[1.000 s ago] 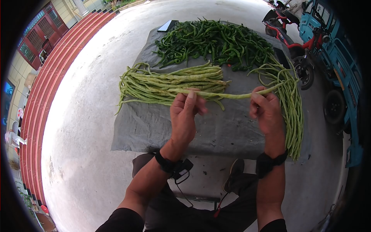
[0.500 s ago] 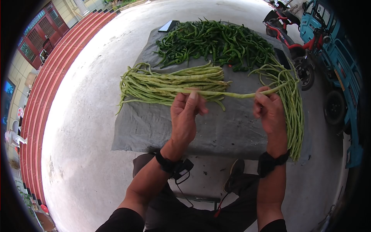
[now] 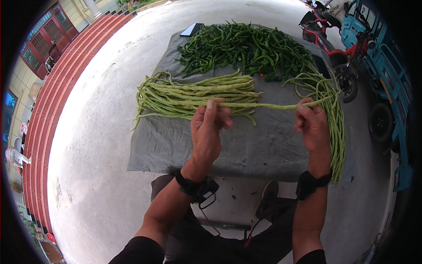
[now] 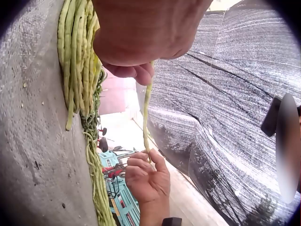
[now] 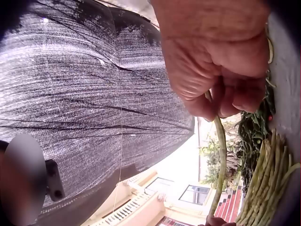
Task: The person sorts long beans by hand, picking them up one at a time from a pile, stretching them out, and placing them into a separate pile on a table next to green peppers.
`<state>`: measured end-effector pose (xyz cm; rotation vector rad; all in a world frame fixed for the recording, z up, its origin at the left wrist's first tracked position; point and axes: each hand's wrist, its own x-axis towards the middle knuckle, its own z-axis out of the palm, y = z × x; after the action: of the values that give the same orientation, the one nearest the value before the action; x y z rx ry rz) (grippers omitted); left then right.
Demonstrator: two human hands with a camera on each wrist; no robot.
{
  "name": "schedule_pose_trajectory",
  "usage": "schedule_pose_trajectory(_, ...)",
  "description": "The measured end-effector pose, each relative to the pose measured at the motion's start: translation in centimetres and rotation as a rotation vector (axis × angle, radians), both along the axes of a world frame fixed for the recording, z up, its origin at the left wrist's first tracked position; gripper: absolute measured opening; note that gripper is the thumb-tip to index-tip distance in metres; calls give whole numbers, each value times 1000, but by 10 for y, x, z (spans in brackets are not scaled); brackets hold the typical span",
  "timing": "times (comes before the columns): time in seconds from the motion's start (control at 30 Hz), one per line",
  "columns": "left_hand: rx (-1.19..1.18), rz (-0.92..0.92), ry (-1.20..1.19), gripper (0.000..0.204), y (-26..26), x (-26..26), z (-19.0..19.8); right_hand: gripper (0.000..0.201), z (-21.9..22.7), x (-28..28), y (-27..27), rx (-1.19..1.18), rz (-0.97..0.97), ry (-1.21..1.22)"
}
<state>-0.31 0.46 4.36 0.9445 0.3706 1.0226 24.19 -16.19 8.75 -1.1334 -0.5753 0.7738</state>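
Observation:
A single long green bean point(image 3: 268, 106) stretches level between the two hands, above the grey cloth point(image 3: 184, 143). Thumb and fingers of the left hand point(image 3: 207, 132) pinch it near the right part of a bean bundle point(image 3: 193, 90). Farther right, the right hand point(image 3: 314, 127) pinches the same bean beside a second bean bundle point(image 3: 336, 136) that hangs over the cloth's right side. In the left wrist view the bean point(image 4: 146, 113) runs from the left fingers to the right hand point(image 4: 149, 183). The right wrist view shows the bean point(image 5: 221, 160) below the right hand point(image 5: 216, 61).
Green peppers point(image 3: 246, 48) are heaped at the cloth's far side. A phone-like flat object point(image 3: 191, 29) lies at the far left corner, a dark one point(image 3: 320, 66) at the right. A blue three-wheeler point(image 3: 389, 70) stands right, red steps point(image 3: 66, 88) left.
The right hand has slid rightward along the bean, widening the gap between the hands. The left hand has shifted slightly left, still pinching it.

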Motion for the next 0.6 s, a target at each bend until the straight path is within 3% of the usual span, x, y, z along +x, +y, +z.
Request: schedule_pose_trajectory(0.6, 16, 19, 6, 37, 2, 1, -3, 14, -3, 5, -3, -11, -39, 14)
